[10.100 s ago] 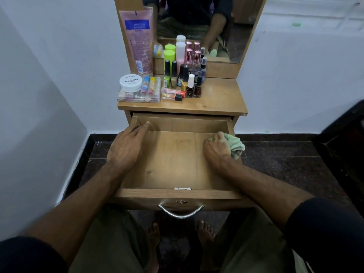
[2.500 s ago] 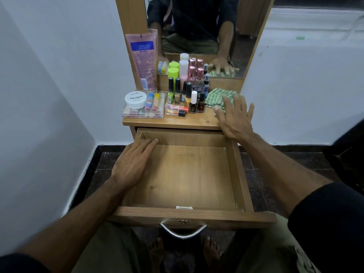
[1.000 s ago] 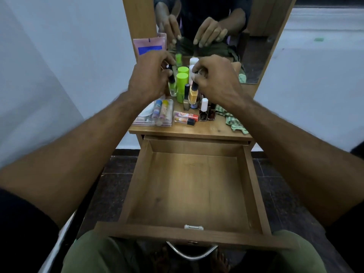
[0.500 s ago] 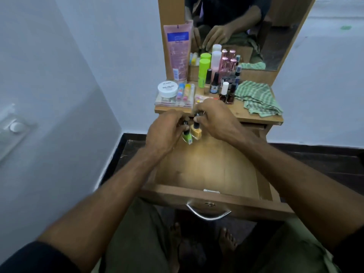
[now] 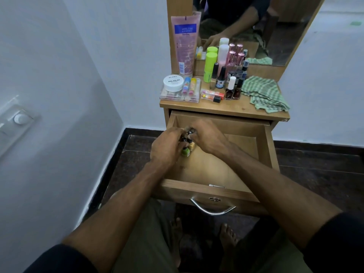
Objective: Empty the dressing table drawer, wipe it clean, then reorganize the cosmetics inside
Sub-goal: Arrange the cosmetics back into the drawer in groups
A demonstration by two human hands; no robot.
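Landmark: the open drawer (image 5: 264, 146) of the dressing table, pulled out toward the person.

Left hand (image 5: 167, 148): inside the drawer at its back-left corner, fingers curled round the black cap of a green nail polish bottle (image 5: 185, 151). The bottle stands upright; whether its base touches the drawer floor cannot be told.

Right hand (image 5: 208, 138): just beside the left hand, toward the drawer's middle, fingertips pinching the black cap of a yellow nail polish bottle (image 5: 192, 145). The yellow bottle sits just behind the green one, the two touching or nearly so. The fingers blur here with motion.

The rest of the drawer floor shows bare wood. A metal handle (image 5: 212, 210) hangs on the drawer front.

On the tabletop (image 5: 232, 110) above and behind the drawer:
- remaining cosmetics (image 5: 226, 73) clustered at centre, upright bottles with green, white, pink and black caps
- white jar (image 5: 173, 82) labelled NAIL POLISH on a clear case (image 5: 180, 95), above the drawer's left side
- pink tube (image 5: 184, 44) leaning on the mirror frame
- green checked cloth (image 5: 264, 93), crumpled, above the drawer's right side
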